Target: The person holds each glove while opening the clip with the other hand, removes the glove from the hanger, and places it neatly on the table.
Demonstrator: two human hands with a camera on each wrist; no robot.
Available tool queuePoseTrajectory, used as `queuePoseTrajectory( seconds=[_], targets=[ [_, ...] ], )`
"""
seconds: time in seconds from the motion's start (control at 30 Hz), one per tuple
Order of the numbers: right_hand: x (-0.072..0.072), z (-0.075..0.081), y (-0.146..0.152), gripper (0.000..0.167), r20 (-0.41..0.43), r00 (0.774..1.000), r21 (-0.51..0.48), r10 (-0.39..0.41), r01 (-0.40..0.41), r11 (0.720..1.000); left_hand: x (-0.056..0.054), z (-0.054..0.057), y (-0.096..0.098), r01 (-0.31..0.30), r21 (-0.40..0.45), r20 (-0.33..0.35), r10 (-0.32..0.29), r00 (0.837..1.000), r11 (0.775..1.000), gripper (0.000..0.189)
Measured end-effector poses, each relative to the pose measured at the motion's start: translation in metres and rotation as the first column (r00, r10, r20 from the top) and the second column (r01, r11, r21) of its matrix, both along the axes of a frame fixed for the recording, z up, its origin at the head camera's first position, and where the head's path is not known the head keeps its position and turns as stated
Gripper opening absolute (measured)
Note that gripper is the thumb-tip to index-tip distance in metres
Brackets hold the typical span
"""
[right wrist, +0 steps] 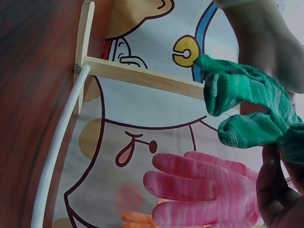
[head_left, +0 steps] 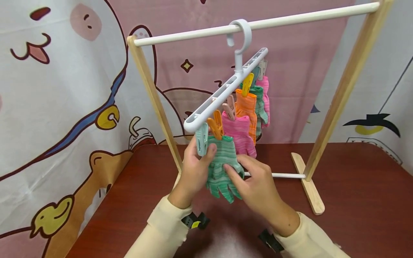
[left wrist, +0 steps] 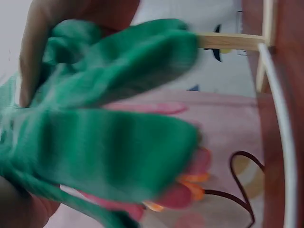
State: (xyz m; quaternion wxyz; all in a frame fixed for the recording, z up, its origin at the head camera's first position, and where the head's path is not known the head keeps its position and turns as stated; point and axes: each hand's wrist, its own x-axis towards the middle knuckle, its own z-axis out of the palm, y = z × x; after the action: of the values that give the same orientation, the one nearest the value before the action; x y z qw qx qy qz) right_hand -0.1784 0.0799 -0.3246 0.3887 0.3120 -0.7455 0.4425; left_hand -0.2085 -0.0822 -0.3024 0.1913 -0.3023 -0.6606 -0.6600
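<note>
Brown table [head_left: 364, 190] | green glove [head_left: 222, 154] between both hands [head_left: 194, 168] [head_left: 258, 182] | each pinching it

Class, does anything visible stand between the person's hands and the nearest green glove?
Nothing visible does: the left hand and right hand both grip the nearest green glove. The pink glove hangs behind it, and the pale green clip hangs by its cuff, blocking neither hand.

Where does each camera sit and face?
Head: worn on head, facing forward and down at the rack; left grip, right grip, sleeves show.
Left wrist: on that wrist, facing green glove, blurred; fingers show.
Right wrist: on that wrist, facing green glove, pink glove; fingers, arm show.
Wrist views share the green glove and white lower bar.
</note>
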Motion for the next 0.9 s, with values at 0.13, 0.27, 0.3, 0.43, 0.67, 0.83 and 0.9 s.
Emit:
queuePoseTrajectory(
  seconds=[0.13,0.27,0.3,0.43,0.67,0.83,0.9],
  targets=[
    [0.001,0.000,0.000,0.018,-0.004,1.000,-0.005,-0.002,0.002,1.000,-0.003,0.015,0.001,-0.037,-0.041,-0.070,0.034,0.997,0.998,0.078],
    [0.002,0.000,0.000,0.018,0.003,1.000,-0.007,0.005,-0.005,1.000,-0.005,0.032,0.000,0.040,-0.051,-0.109,-0.045,0.993,0.998,0.077],
    [0.002,0.000,0.000,0.019,0.004,1.000,-0.007,0.009,-0.009,1.000,-0.006,0.036,0.001,0.063,-0.042,-0.107,-0.067,0.992,0.997,0.078],
    [0.001,0.001,0.000,0.018,0.007,1.000,-0.009,0.016,-0.016,1.000,-0.011,0.051,0.006,0.119,-0.014,-0.125,-0.120,0.985,0.993,0.081],
    [0.000,0.002,0.001,0.018,0.001,1.000,-0.006,0.001,-0.001,1.000,-0.013,0.058,0.012,0.159,0.027,-0.142,-0.153,0.978,0.987,0.073],
    [0.002,0.004,0.002,0.015,0.029,0.999,-0.025,0.022,-0.022,0.999,-0.012,0.060,0.014,0.189,0.036,-0.130,-0.183,0.974,0.981,0.066],
    [0.004,0.005,0.003,0.013,0.063,0.997,-0.038,0.040,-0.038,0.999,-0.011,0.061,0.015,0.200,0.042,-0.118,-0.194,0.974,0.979,0.069]
  ],
)
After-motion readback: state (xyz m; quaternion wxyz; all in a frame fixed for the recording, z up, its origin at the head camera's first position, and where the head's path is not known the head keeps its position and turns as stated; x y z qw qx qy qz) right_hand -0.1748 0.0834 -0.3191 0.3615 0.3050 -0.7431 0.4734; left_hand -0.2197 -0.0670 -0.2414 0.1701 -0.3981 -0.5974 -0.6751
